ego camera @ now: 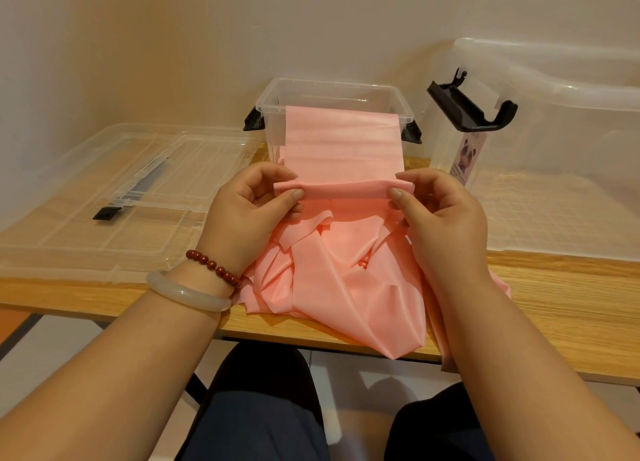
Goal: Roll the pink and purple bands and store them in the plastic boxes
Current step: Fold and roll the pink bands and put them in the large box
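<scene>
The person is sitting at a pale wooden table (561, 287) that is standing against a plain cream wall (207, 27). A small clear plastic box (403, 105) with black side latches is standing open at the back of the table, close to the wall.

Just in front of this box, the left hand (249, 207) and the right hand (440, 211) are each pinching one end of a narrow fold in the pink band (343, 149), thumbs on the near side and fingers curled behind. Beyond the fold, the band is running up flat over the front rim of the box. On the near side it is lying crumpled on the table and spilling over the table's front edge.

A clear lid (121, 190) with a black clip is lying flat to the left of the box. To its right a larger clear plastic box (554, 114) is standing, with a black latch (471, 107) raised and a panda label (467, 155) below it.

The left wrist is wearing a dark red bead bracelet (213, 266) and a pale bangle (187, 292). Under the table, dark trousers (263, 408) and a light tiled floor (52, 349) are showing
</scene>
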The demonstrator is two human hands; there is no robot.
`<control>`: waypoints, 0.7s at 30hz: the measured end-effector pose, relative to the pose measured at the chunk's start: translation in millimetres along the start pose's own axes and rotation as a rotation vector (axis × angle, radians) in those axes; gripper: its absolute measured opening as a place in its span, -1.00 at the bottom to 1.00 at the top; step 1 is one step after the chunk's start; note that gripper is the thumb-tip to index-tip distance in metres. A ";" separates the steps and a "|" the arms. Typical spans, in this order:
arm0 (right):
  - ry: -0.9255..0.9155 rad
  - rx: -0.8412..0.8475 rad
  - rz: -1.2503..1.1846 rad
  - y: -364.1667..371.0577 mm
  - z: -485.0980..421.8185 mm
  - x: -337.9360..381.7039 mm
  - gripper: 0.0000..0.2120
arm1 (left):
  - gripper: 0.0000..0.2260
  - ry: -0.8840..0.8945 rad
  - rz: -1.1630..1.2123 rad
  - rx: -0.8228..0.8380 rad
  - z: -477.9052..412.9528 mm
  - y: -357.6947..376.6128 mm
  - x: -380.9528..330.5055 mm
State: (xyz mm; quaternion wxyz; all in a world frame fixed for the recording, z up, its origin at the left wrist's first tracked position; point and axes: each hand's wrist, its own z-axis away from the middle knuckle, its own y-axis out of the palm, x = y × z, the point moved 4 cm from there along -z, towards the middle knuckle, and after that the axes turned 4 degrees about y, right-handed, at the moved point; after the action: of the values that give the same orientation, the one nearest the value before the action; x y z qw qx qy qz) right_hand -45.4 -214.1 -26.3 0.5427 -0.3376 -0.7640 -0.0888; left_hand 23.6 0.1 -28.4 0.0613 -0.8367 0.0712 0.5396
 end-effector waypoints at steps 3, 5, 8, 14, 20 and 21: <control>-0.005 -0.009 -0.021 -0.6 0.0 0.6 -0.88 | -0.82 0.011 -0.028 -0.007 0.2 -0.3 -1.4; -0.026 -0.016 -0.024 -0.2 0.0 1.5 -0.88 | -0.87 0.015 -0.040 -0.009 0.0 -0.6 -1.4; -0.032 0.004 -0.059 2.2 0.2 2.7 -0.85 | -0.91 0.007 -0.059 -0.015 0.3 -0.7 -0.6; -0.036 0.072 -0.070 3.9 1.0 4.2 -0.80 | -0.93 -0.014 -0.104 -0.042 0.3 -2.6 -0.4; 0.035 0.120 -0.059 3.3 1.1 0.0 -0.84 | -0.87 -0.008 -0.044 -0.074 1.1 -2.1 -3.3; 0.032 0.113 -0.038 3.0 0.3 -0.9 -0.85 | -0.89 -0.002 -0.039 -0.072 1.5 -2.5 -3.7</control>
State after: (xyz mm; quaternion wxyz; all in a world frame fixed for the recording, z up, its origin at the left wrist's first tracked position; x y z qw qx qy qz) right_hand -43.7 -212.1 -28.0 0.5712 -0.2904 -0.7653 -0.0611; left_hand 21.2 3.0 -25.5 0.0419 -0.8389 0.0354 0.5415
